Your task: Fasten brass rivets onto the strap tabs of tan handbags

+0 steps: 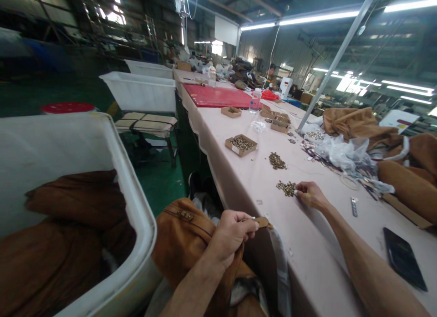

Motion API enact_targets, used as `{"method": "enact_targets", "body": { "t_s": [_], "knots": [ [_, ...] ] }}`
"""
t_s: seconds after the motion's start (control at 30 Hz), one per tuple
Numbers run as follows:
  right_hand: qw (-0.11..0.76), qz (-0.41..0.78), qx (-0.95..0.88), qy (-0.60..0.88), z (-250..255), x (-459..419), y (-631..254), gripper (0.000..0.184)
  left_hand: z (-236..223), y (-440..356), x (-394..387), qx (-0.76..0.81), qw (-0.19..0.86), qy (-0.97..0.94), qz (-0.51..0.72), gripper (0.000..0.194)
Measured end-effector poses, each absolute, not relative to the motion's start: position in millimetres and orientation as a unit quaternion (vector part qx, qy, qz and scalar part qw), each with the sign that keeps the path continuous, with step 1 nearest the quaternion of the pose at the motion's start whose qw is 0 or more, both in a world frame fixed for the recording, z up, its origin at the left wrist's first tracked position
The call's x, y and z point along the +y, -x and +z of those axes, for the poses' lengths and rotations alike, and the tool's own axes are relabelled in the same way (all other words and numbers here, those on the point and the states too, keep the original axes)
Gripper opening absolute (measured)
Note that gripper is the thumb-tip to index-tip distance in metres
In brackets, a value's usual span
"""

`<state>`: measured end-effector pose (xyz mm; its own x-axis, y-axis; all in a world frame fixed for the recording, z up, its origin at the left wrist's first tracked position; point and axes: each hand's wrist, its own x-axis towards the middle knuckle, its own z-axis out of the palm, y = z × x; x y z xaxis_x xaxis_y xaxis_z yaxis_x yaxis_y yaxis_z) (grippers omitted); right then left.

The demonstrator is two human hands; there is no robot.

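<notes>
My left hand (234,235) pinches a brown fabric strap (262,222) belonging to a tan garment (186,230), which hangs across my lap beside the table edge. The strap's end sticks out past my fingertips. On the table, my right hand (309,195) has thumb and fingers drawn together at the right edge of a small pile of brass-coloured metal studs (285,188). A white wrap shows on one fingertip. Whatever lies between those fingers is hidden. Just beyond is a second stud pile (276,161).
A cardboard tray (241,145) of studs stands farther up the table (246,185). Right of my arm lie a phone (404,258), a small metal strip (354,207), plastic bags (346,148) and brown garments (409,171). At left is a white bin (133,189) holding brown cloth.
</notes>
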<state>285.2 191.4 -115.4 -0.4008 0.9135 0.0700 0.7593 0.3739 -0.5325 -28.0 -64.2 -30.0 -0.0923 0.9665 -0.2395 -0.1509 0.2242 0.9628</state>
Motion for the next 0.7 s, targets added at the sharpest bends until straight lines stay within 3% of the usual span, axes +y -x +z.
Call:
{"method": "enact_targets", "body": {
  "t_s": [0.7],
  "knots": [
    [0.151,0.277,-0.818,0.480,-99,195,-267,0.030,-34,20,-59,0.570,0.543,-0.374,0.490,0.020]
  ]
}}
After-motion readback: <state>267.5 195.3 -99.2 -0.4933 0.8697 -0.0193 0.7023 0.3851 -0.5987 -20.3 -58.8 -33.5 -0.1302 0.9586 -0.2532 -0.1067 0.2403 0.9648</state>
